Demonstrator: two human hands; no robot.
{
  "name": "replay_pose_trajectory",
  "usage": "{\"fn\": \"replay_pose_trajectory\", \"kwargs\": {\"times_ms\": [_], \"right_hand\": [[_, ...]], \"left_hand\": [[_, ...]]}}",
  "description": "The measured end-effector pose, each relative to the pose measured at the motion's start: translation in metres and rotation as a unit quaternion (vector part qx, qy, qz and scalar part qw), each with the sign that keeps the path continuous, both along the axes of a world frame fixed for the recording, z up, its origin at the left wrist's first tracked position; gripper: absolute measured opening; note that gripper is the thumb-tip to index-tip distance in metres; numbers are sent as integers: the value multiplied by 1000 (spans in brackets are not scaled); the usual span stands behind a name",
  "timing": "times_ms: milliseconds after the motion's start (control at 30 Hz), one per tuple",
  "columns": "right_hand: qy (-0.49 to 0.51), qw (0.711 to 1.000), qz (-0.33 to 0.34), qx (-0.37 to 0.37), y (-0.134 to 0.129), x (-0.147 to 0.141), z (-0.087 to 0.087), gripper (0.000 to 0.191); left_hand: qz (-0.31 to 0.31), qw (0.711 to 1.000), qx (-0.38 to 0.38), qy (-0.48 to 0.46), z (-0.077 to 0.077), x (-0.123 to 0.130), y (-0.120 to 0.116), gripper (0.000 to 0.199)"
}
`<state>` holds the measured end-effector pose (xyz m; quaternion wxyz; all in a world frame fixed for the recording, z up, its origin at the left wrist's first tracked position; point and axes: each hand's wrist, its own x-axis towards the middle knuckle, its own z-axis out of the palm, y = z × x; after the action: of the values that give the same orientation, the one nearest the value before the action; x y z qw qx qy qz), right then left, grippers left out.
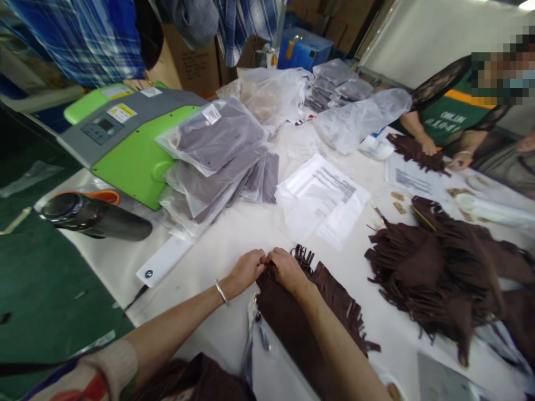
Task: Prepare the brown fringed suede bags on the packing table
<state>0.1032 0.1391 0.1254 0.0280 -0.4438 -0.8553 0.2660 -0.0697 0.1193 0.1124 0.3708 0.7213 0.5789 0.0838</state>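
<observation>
My left hand, with a silver bangle at the wrist, pinches the top corner of a dark brown fringed bag. Right beside it, my right hand grips the same corner, and the fingers of both hands almost meet. The bag lies slanted on the table in front of me, its long fringe spread to the right and partly covered by my right forearm. Small metal fittings show along its left edge. What exactly my fingertips pinch is too small to make out.
A pile of brown fringed pieces lies at right. Plastic-wrapped packs are stacked beside a green-grey machine. A dark bottle, a white device and printed plastic bags lie nearer. Across the table, a co-worker's hands handle a fringed piece.
</observation>
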Motion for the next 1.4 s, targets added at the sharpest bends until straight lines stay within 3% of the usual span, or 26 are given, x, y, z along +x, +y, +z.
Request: {"fn": "replay_pose_trajectory", "kwargs": {"times_ms": [133, 267, 333, 400, 467, 567, 633, 800, 933, 1067, 1233, 1400], "right_hand": [[2, 999, -20, 35, -46, 34, 18, 19], [-20, 999, -8, 40, -96, 75, 15, 18], [-33, 999, -8, 27, -111, 90, 10, 18], [-47, 999, -24, 4, -117, 98, 12, 19], [-50, 998, -48, -10, -113, 99, 20, 19], [-29, 997, -74, 7, -95, 82, 37, 19], [-27, 996, -84, 33, -80, 63, 41, 20], [-69, 992, -85, 57, -58, 26, 21, 27], [-103, 991, -73, 41, -69, 32, 7, 18], [-127, 988, -84, 21, -88, 48, 11, 18], [-142, 983, -118, -4, -88, 60, 26, 20], [-141, 976, -164, 11, -66, 39, 32, 12]], "left_hand": [[-93, 995, 30, -29, 12, 25, -40, 11], [-239, 968, 47, -54, 14, 56, -92, 10], [-322, 942, 77, -63, 14, 59, -108, 10], [-366, 921, 118, -63, 16, 49, -110, 8], [-333, 931, 146, -37, 17, 31, -96, 11], [-194, 969, 151, 36, 14, 1, -58, 20], [-137, 976, 154, 72, 7, -12, -34, 24], [-133, 974, 149, 103, -9, -14, -10, 14], [-138, 973, 150, 110, -7, -14, -12, 12], [-177, 966, 163, 98, 4, -11, -27, 11], [-276, 943, 183, 42, 12, 32, -69, 7], [-351, 912, 211, -11, 12, 63, -100, 6]]}}
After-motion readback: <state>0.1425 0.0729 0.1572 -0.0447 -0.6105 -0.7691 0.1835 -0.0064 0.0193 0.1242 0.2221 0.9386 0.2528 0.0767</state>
